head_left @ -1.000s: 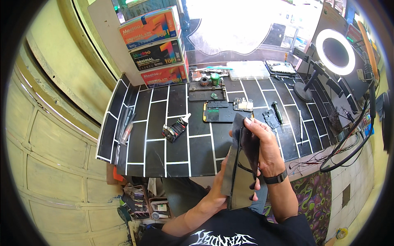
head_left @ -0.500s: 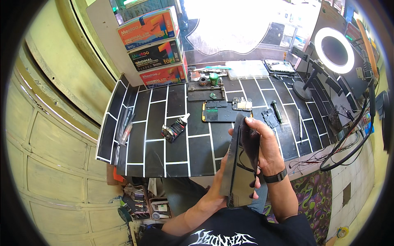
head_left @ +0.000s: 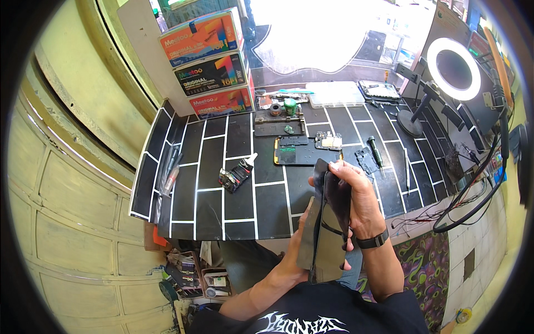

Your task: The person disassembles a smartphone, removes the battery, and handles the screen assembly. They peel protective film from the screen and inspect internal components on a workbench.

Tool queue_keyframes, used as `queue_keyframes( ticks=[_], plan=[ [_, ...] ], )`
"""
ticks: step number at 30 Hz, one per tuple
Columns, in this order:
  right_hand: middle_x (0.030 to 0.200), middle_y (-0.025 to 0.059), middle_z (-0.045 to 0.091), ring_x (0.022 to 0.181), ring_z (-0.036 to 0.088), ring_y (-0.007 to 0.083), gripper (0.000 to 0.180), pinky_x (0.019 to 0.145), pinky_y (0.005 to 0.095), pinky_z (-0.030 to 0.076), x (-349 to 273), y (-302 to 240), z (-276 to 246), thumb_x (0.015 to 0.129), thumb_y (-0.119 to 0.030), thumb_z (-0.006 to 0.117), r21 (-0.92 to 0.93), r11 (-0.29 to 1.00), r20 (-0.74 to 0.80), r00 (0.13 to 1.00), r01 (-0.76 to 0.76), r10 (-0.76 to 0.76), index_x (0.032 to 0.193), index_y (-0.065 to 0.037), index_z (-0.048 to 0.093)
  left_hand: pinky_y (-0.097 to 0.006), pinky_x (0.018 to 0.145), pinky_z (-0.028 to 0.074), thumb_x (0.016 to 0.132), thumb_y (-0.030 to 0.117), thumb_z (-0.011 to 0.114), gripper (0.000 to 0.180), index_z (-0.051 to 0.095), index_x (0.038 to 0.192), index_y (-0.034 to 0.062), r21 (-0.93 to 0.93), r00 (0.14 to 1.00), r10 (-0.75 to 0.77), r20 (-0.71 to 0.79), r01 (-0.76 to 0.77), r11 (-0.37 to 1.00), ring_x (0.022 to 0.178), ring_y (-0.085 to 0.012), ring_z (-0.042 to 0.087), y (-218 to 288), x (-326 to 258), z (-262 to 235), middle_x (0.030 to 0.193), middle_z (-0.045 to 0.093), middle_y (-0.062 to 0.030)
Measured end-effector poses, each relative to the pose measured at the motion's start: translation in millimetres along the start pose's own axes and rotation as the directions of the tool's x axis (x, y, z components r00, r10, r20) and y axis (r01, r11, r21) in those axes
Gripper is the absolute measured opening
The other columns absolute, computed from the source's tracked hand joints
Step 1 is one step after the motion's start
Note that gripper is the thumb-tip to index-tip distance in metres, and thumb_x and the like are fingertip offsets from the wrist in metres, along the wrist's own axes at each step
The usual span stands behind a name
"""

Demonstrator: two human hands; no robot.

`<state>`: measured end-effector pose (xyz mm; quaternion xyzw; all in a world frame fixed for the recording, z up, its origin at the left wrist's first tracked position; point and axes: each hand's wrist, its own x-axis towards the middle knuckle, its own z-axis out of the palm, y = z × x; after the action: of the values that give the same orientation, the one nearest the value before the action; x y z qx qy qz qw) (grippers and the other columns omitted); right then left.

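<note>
Over the table's front edge I hold a dark, glossy phone-screen-like panel (head_left: pixel 330 253) nearly upright in both hands. A thin dark sheet (head_left: pixel 338 192) bends away from its upper part, still close to it lower down. My right hand (head_left: pixel 364 206), with a black watch on its wrist, pinches the sheet's top between thumb and fingers; its other fingertips show along the right edge. My left hand (head_left: pixel 295 247) grips the panel from the left, its fingers mostly hidden behind a greyish flat side. Just beyond lies an opened phone body (head_left: pixel 295 158) with an orange-edged frame.
A circuit board (head_left: pixel 328 141), a screwdriver (head_left: pixel 375 150) and a small dark phone part (head_left: pixel 366 161) lie beyond my hands. A black glue tube (head_left: pixel 236 177) is left of them. Stacked boxes (head_left: pixel 208 72) stand back left, a ring light (head_left: pixel 428 97) back right. Loose wires (head_left: pixel 423 220) hang at the right edge.
The top of the dark sheet has twisted and bent over to the left, and its upper end stands further off the greyish side. Both hands stay nearly in place.
</note>
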<state>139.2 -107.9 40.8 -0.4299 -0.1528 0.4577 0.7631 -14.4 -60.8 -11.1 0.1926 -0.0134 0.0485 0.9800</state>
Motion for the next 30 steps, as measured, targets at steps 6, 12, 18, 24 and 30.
queue_keyframes(
  ticks=[6, 12, 18, 24, 30],
  plan=[
    [0.093, 0.0140, 0.070, 0.087, 0.071, 0.0243, 0.025, 0.074, 0.0323, 0.059, 4, 6, -7, 0.091, -0.025, 0.065, 0.053, 0.999, -0.027, 1.000, 0.008, -0.006, 0.101, -0.002, 0.063, -0.052, 0.072, 0.063, 0.103, 0.052, 0.044, 0.057, 0.042, 0.140, 0.0078, -0.045, 1.000, -0.006, -0.010, 0.006, 0.999, 0.102, -0.0321, 0.065, -3, 0, -2, 0.116, 0.060, -0.0202],
    [0.103, 0.0154, 0.069, 0.095, 0.071, 0.0279, 0.029, 0.082, 0.0376, 0.059, 4, -3, -8, 0.095, -0.028, 0.062, 0.125, 0.990, 0.068, 0.996, -0.070, 0.062, 0.109, -0.001, 0.062, -0.050, 0.071, 0.063, 0.101, 0.057, 0.043, 0.062, 0.043, 0.139, 0.0081, -0.045, 0.999, -0.041, -0.028, 0.039, 0.998, 0.102, -0.0296, 0.065, 5, 3, 0, 0.116, 0.060, -0.0193],
    [0.124, 0.0162, 0.062, 0.113, 0.064, 0.0267, 0.053, 0.091, 0.0420, 0.057, 12, -13, -13, 0.103, -0.039, 0.051, -0.051, 0.994, 0.218, 0.972, 0.101, -0.088, 0.136, 0.002, 0.050, -0.041, 0.075, 0.062, 0.101, 0.062, 0.038, 0.070, 0.043, 0.137, 0.0020, 0.271, 0.992, 0.058, -0.109, -0.027, 0.962, 0.098, -0.0212, 0.064, 19, 8, 13, 0.113, 0.060, -0.0133],
    [0.140, 0.0170, 0.053, 0.130, 0.051, 0.0249, 0.072, 0.102, 0.0382, 0.047, -1, -25, -2, 0.094, -0.037, 0.070, -0.334, 0.872, 0.271, 0.923, 0.357, -0.274, 0.147, -0.002, 0.037, -0.040, 0.086, 0.059, 0.097, 0.055, 0.055, 0.071, 0.042, 0.139, -0.0010, 0.646, 0.918, 0.396, -0.008, -0.297, 0.703, 0.107, -0.0188, 0.060, 33, 19, 0, 0.120, 0.056, -0.0128],
    [0.149, 0.0164, 0.045, 0.140, 0.042, 0.0287, 0.111, 0.113, 0.0443, 0.036, -7, -26, -1, 0.067, -0.030, 0.094, -0.341, 0.836, 0.428, 0.863, 0.430, -0.269, 0.153, -0.006, 0.027, -0.033, 0.086, 0.056, 0.081, 0.017, 0.084, 0.076, 0.041, 0.140, -0.0031, 0.873, 0.743, 0.616, 0.263, -0.455, 0.176, 0.110, -0.0188, 0.056, 50, 32, -6, 0.125, 0.046, -0.0135]
  ],
)
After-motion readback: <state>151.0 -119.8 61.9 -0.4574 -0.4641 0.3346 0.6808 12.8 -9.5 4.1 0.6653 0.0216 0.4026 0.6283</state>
